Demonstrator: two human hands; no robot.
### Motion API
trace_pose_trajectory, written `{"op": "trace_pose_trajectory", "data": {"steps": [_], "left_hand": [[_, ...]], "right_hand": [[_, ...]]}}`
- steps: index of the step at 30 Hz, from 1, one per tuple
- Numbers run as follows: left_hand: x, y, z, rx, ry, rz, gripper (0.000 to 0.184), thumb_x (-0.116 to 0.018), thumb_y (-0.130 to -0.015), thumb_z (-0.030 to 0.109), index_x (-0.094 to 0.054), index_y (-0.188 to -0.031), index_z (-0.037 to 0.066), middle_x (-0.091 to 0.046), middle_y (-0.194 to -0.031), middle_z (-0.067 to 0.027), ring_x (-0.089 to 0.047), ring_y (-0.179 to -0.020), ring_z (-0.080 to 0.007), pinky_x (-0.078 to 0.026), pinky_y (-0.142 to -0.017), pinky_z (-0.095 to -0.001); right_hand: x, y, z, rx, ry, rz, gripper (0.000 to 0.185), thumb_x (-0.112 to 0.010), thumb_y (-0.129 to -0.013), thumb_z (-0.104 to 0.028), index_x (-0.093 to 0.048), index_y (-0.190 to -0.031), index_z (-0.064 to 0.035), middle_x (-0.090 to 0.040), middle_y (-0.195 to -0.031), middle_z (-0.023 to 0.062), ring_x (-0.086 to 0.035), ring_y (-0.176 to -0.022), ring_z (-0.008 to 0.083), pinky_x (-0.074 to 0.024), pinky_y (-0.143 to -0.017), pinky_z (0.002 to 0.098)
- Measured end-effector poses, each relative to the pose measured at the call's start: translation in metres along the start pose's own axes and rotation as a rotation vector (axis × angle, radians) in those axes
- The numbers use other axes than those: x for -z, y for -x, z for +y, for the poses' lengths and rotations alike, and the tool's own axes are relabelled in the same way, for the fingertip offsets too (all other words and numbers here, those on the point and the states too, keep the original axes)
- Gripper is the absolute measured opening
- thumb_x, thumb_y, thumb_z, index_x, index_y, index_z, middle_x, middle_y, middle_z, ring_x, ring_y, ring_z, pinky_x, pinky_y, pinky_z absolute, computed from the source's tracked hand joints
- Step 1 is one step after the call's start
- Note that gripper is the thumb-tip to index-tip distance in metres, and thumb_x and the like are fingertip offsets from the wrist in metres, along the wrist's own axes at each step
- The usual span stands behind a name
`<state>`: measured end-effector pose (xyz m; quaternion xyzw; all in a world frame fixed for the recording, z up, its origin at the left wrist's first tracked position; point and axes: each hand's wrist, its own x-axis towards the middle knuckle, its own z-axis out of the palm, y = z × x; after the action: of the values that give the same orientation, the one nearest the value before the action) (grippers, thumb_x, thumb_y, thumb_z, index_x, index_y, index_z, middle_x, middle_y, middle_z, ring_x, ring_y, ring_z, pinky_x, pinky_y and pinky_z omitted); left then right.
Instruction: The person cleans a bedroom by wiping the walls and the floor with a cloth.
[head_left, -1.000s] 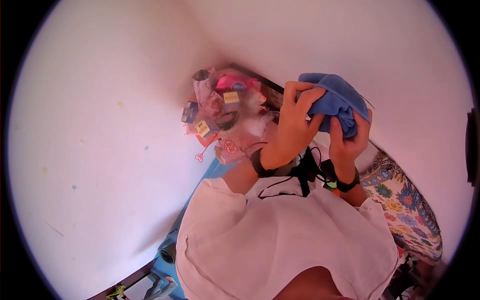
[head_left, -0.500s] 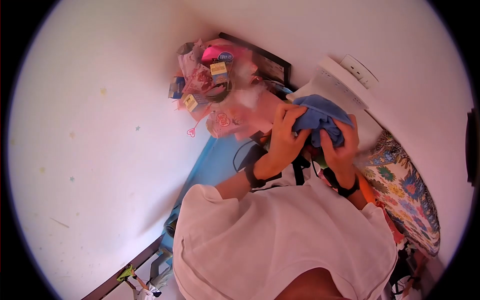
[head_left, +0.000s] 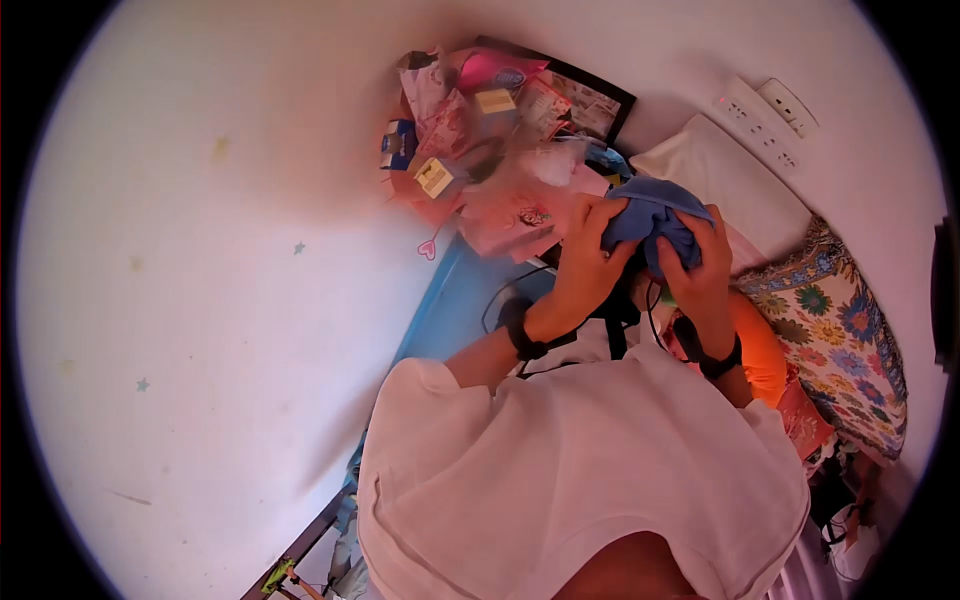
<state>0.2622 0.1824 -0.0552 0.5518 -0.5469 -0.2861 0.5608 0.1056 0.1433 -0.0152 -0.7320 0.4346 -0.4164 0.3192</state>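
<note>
A bunched blue cloth [head_left: 655,218] is held up in front of my chest, folded and crumpled between both hands. My left hand [head_left: 592,250] grips its left side, with thumb and fingers curled into the fabric. On the opposite side, my right hand [head_left: 703,262] pinches the cloth, thumb pressed against its lower folds. Each wrist wears a black band. Whether anything lies inside the cloth is hidden by the folds.
Beyond my left hand stands a pink wrapped bouquet [head_left: 510,215] with small boxes, before a dark picture frame [head_left: 590,95]. A power strip [head_left: 760,125] is on the wall. A floral cushion [head_left: 830,330], a white pillow [head_left: 740,180] and an orange item [head_left: 757,350] lie to the right.
The view has shifted, so the bouquet and wall strip appear farther right and slightly higher. Both hands still grip the blue cloth, whose folds look somewhat more gathered.
</note>
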Motion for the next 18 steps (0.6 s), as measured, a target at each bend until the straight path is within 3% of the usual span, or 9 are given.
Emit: {"op": "trace_pose_trajectory", "data": {"steps": [5,8,12,15,17,18], "left_hand": [[0.106,0.029,-0.023,-0.03,0.049,0.139,0.044,-0.068,-0.072,-0.01,-0.056,-0.112,0.002,-0.049,-0.106,-0.014,-0.056,-0.093,-0.0291,-0.049,-0.071,-0.0303],[0.172,0.055,-0.036,0.02,0.05,0.239,0.044,-0.068,-0.071,-0.01,-0.058,-0.112,0.003,-0.05,-0.107,-0.0135,-0.056,-0.095,-0.0291,-0.049,-0.075,-0.032],[0.264,0.092,-0.05,0.007,-0.185,0.382,0.044,-0.068,-0.071,-0.01,-0.059,-0.112,0.004,-0.051,-0.11,-0.0133,-0.056,-0.099,-0.0292,-0.049,-0.08,-0.0334],[0.32,0.114,-0.051,0.049,-0.169,0.506,0.044,-0.069,-0.069,-0.01,-0.061,-0.11,0.004,-0.051,-0.109,-0.0128,-0.057,-0.097,-0.0288,-0.05,-0.077,-0.0323],[0.357,0.125,-0.045,0.004,-0.301,0.579,0.045,-0.067,-0.069,-0.012,-0.059,-0.111,0.002,-0.05,-0.111,-0.0107,-0.057,-0.096,-0.0234,-0.049,-0.07,-0.0282],[0.375,0.131,-0.041,-0.016,-0.367,0.617,0.045,-0.066,-0.07,-0.014,-0.058,-0.112,0.001,-0.049,-0.112,-0.0096,-0.057,-0.095,-0.0207,-0.049,-0.066,-0.0262]], "right_hand": [[-0.102,0.027,-0.054,0.083,0.032,-0.041,0.042,-0.073,-0.074,-0.004,-0.06,-0.114,-0.0012,-0.054,-0.106,0.019,-0.058,-0.093,0.0352,-0.0479,-0.08,0.0356],[-0.17,0.045,-0.089,0.104,-0.006,-0.119,0.046,-0.074,-0.074,-0.004,-0.058,-0.117,-0.0016,-0.052,-0.113,0.0209,-0.058,-0.096,0.0367,-0.0481,-0.082,0.0362],[-0.254,0.06,-0.121,0.21,-0.024,-0.209,0.048,-0.075,-0.075,-0.006,-0.057,-0.12,-0.0031,-0.052,-0.114,0.0212,-0.058,-0.099,0.0387,-0.0496,-0.082,0.0393],[-0.304,0.063,-0.154,0.253,-0.071,-0.288,0.047,-0.074,-0.075,-0.005,-0.057,-0.119,-0.0058,-0.052,-0.113,0.0209,-0.059,-0.098,0.0402,-0.0509,-0.079,0.0406],[-0.334,0.061,-0.183,0.339,-0.125,-0.307,0.047,-0.073,-0.075,-0.005,-0.058,-0.119,-0.0064,-0.052,-0.113,0.0204,-0.06,-0.097,0.0399,-0.0512,-0.078,0.0404],[-0.35,0.066,-0.187,0.266,-0.169,-0.391,0.048,-0.073,-0.077,-0.003,-0.056,-0.122,-0.0049,-0.051,-0.116,0.0191,-0.059,-0.099,0.0387,-0.0498,-0.084,0.0386]]}}
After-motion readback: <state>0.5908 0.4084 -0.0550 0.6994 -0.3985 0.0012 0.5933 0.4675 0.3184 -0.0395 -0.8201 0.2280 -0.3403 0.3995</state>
